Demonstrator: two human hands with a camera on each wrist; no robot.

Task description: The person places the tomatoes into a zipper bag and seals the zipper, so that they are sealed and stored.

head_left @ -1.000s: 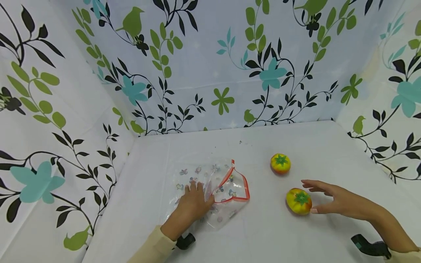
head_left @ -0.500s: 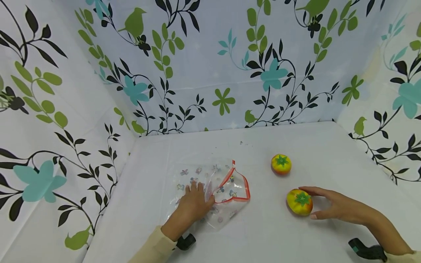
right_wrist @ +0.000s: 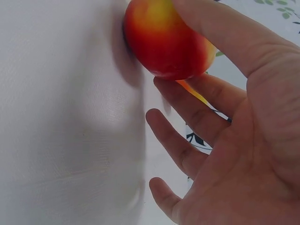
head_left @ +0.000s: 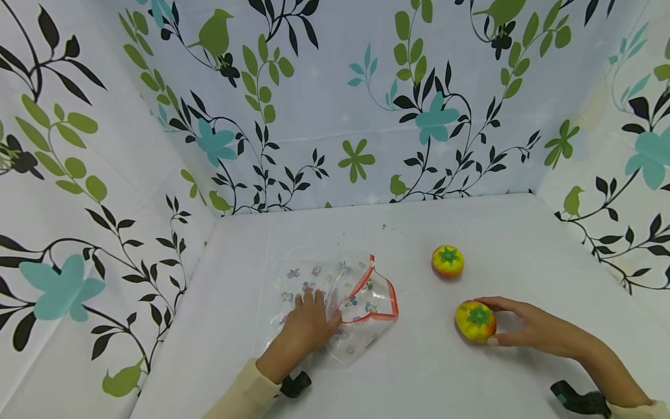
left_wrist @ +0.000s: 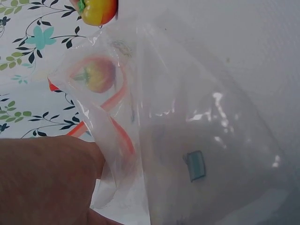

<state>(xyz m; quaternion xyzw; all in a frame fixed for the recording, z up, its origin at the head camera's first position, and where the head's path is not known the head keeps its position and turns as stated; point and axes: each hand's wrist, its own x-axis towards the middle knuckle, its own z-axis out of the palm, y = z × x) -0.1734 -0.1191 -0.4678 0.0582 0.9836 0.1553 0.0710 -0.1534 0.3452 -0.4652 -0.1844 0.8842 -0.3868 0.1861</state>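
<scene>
A clear plastic bag (head_left: 352,346) with small printed figures and a red-edged mouth lies on the table, its mouth facing right. My left hand (head_left: 309,326) rests on the bag with fingers extended, the thumb by the red edge. In the left wrist view, the bag's film (left_wrist: 206,122) spreads beside that hand. My right hand (head_left: 534,331) pinches a yellow-and-red toy tomato (head_left: 475,321) with a green star-shaped top between thumb and forefinger. In the right wrist view, the same toy tomato (right_wrist: 164,42) sits near the tabletop; the lower fingers are apart from it.
A second toy tomato (head_left: 447,261) stands farther back on the white table (head_left: 408,372). Floral cloth (head_left: 314,139) hangs behind the table and along both sides. Black wrist devices (head_left: 295,385) show under both forearms.
My right hand has moved slightly left and down, and its thumb and forefinger have closed onto the nearer toy tomato. The left hand and the bag look unmoved.
</scene>
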